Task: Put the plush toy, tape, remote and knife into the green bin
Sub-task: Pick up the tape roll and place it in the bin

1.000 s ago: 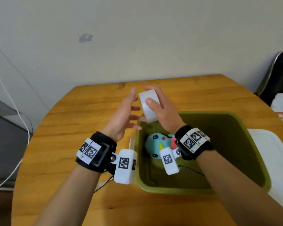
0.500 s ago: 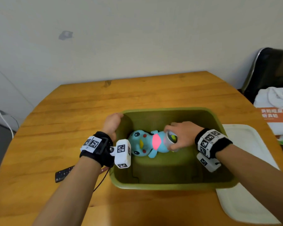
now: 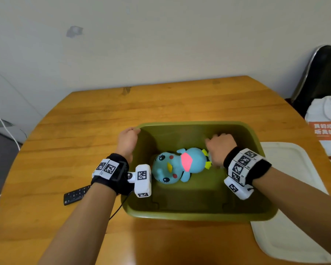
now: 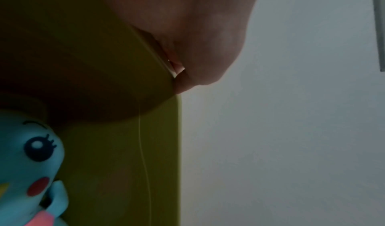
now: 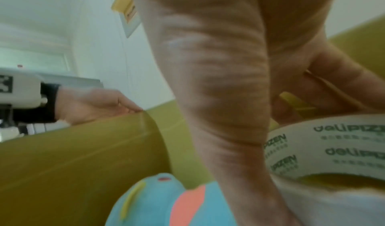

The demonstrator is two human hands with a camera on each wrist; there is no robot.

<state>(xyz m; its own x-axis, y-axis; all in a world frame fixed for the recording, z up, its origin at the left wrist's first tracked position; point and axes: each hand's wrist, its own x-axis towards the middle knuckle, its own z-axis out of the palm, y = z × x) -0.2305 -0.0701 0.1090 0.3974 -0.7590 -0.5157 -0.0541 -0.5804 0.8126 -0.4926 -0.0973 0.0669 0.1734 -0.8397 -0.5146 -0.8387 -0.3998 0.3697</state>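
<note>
The green bin (image 3: 199, 213) stands on the wooden table (image 3: 84, 131). Inside it the blue plush toy (image 3: 172, 167) lies on its side. My right hand (image 3: 219, 147) is down in the bin by the toy's feet, thumb and curled fingers around the white tape roll (image 5: 333, 148), which the head view mostly hides. My left hand (image 3: 128, 138) grips the bin's far left rim (image 4: 162, 107). A black remote (image 3: 76, 195) lies on the table left of the bin, partly under my left wrist. No knife is in view.
A white tray (image 3: 294, 217) lies against the bin's right side. A dark chair (image 3: 321, 77) with white cloth and a printed bag stands at the far right. A white cable (image 3: 4, 129) hangs off the table's left side.
My right hand has carried the tape from above the bin's rim down inside, past the plush toy to its feet. My left hand has let go of the tape and taken the bin's rim.
</note>
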